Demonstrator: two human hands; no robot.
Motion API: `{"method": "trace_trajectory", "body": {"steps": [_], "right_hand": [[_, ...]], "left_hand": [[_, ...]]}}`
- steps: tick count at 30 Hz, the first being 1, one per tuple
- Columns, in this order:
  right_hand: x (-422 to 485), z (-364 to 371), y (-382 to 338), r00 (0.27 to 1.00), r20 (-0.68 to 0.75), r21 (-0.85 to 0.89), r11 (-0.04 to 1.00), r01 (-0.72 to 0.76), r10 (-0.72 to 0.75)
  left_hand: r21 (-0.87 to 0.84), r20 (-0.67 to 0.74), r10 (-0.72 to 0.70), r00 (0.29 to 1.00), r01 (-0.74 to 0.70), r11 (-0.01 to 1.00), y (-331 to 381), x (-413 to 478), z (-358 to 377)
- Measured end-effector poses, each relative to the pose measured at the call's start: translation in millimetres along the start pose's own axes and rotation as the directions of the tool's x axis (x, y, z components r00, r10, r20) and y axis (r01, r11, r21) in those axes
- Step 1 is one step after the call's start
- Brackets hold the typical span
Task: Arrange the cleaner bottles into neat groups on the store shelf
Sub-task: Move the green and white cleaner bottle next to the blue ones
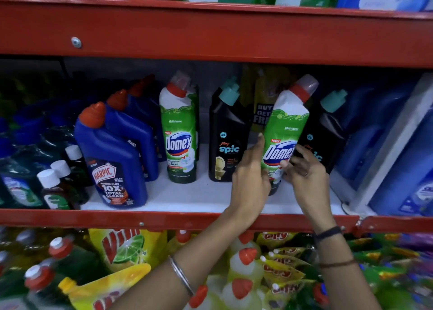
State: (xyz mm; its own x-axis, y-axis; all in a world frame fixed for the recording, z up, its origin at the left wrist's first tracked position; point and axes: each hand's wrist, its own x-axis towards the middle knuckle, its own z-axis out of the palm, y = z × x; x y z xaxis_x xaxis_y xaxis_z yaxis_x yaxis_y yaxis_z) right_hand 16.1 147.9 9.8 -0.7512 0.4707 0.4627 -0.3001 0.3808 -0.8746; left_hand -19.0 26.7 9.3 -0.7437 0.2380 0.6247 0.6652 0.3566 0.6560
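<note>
A green Domex bottle (pixel 287 131) with a red cap leans to the right on the white middle shelf (pixel 187 197). My left hand (pixel 251 181) grips its lower left side, index finger stretched up along it. My right hand (pixel 304 171) holds its lower right side with the fingertips. A second green Domex bottle (pixel 179 131) stands upright further left. One black Spic bottle (pixel 228 141) stands between the two, another black Spic bottle (pixel 328 131) stands behind my right hand. A row of blue Harpic bottles (pixel 112 155) runs back at the left.
Small dark bottles with white caps (pixel 56 183) crowd the far left. Large blue containers (pixel 386 145) fill the right end. A yellow pouch (pixel 264 103) stands at the back. The red shelf rail (pixel 164 219) runs in front; pouches and bottles fill the shelf below.
</note>
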Motion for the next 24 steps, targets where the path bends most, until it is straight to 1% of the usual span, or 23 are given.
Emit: {"method": "trace_trajectory", "body": {"steps": [2, 4, 7, 11, 15, 21, 24], "right_hand": [[-10, 3, -10, 1.000, -0.023, 0.036, 0.999, -0.003, 0.004], [-18, 10, -21, 0.999, -0.037, 0.041, 0.999, 0.025, -0.023], [-27, 26, -34, 0.999, -0.001, 0.040, 0.999, 0.035, -0.035], [-37, 60, -45, 0.997, 0.047, 0.065, 0.996, 0.053, -0.056], [-43, 98, -51, 0.995, 0.075, 0.104, 0.993, 0.053, -0.061], [-49, 141, -51, 0.993, 0.109, 0.087, 0.996, 0.036, -0.045], [-51, 154, -49, 0.993, 0.122, 0.068, 0.998, 0.003, -0.011]], "left_hand": [[-0.033, -0.017, 0.006, 1.000, -0.006, 0.999, 0, -5, -14], [-0.120, 0.006, -0.021, 1.000, 0.022, 0.993, -3, -10, -30], [-0.182, 0.028, -0.055, 0.998, 0.059, 0.981, -10, -15, -60], [-0.168, -0.041, -0.037, 0.998, 0.029, 0.985, -26, -19, -100], [-0.179, -0.070, -0.069, 0.995, 0.055, 0.982, -47, -20, -134], [-0.189, -0.117, -0.102, 0.988, 0.079, 0.979, -73, -26, -160], [-0.173, -0.122, -0.120, 0.985, 0.098, 0.980, -81, -30, -166]]}}
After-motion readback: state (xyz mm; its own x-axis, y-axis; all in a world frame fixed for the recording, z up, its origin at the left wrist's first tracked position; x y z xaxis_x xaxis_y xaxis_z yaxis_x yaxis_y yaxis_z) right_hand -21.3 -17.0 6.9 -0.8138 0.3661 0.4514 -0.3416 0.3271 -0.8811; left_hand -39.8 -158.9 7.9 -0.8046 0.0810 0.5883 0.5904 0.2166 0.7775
